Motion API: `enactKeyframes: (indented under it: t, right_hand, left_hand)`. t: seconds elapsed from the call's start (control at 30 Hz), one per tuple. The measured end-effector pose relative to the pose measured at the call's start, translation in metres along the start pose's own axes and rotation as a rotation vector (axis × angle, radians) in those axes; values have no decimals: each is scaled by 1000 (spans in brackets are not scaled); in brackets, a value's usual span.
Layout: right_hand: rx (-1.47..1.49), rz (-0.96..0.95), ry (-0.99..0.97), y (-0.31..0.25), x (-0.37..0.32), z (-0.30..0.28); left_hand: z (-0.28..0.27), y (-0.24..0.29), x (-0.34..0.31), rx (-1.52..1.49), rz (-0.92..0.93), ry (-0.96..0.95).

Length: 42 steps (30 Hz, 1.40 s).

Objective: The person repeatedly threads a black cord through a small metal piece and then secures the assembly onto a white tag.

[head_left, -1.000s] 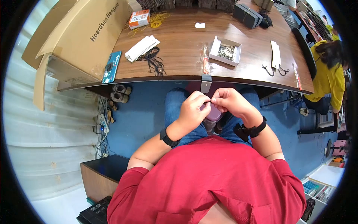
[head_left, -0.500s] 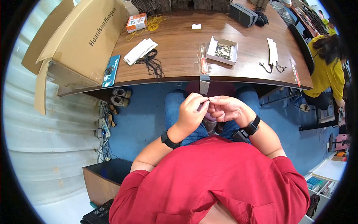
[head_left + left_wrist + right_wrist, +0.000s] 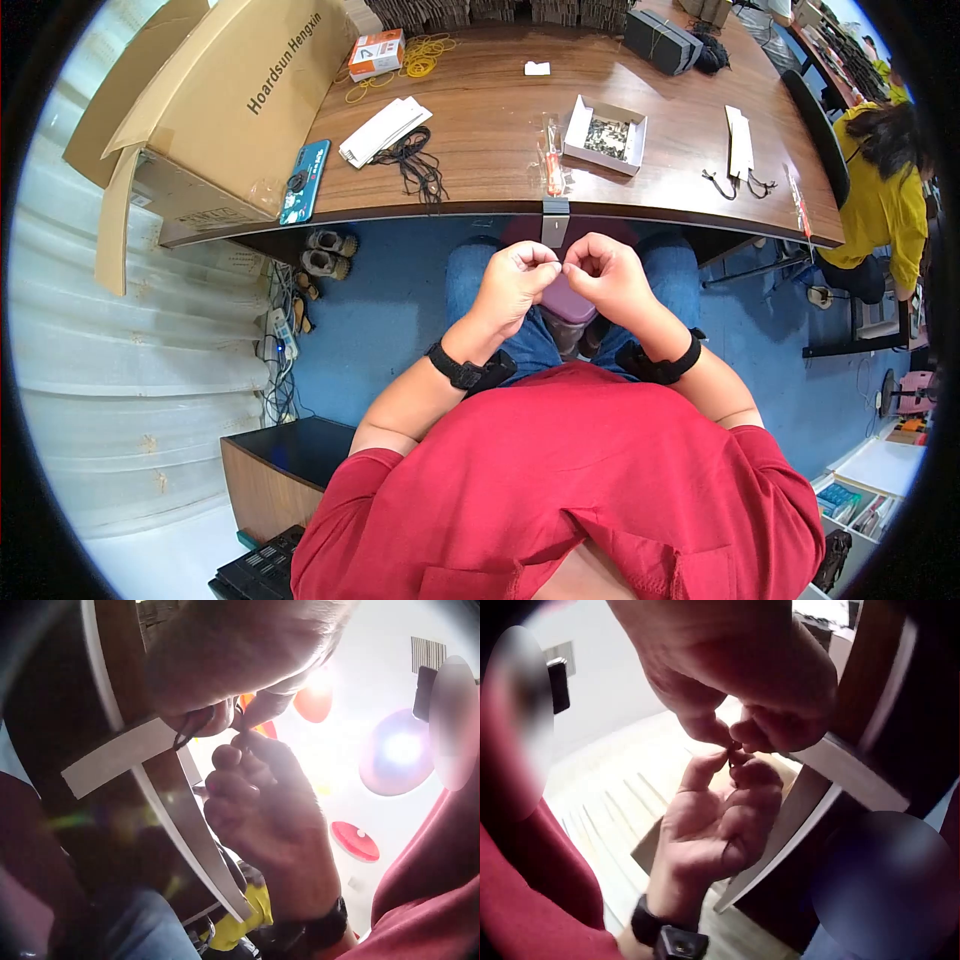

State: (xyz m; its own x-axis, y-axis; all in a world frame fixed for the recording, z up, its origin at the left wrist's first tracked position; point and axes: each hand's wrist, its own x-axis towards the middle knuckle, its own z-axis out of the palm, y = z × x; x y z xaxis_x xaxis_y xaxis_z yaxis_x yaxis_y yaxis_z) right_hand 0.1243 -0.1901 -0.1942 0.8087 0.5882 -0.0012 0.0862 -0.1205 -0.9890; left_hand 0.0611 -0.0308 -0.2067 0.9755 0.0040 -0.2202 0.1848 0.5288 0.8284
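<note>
Left hand (image 3: 515,280) and right hand (image 3: 603,272) meet fingertip to fingertip, both pinching a thin dark cord (image 3: 183,737) between them; pink tub (image 3: 568,303) just beneath; work seemingly midway, loose cords (image 3: 412,165) untouched on the counter (image 3: 480,110) beyond

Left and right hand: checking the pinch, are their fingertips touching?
Touching: the right wrist view shows the left hand meeting the right hand at the fingertips.

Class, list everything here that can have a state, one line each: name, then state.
left hand, fingers curled, pinching a thin dark cord
right hand, fingers curled, pinching the same cord
white box, open, small pieces inside
cardboard carton, flap open
blue phone, lying flat on the table
</note>
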Motion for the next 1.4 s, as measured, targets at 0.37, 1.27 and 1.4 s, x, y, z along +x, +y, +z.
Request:
enactKeyframes:
  t: [0.37,1.27,1.4]
  right_hand:
    - [503,10,138,-17,-1,12]
    - [-431,-269,302,-25,3,6]
    - [-37,135,7,-23,12,-13]
  left_hand:
    - [-3,9,9,-473,-261,-146]
    - [25,9,0,717,615,222]
    - [20,11,1,863,703,164]
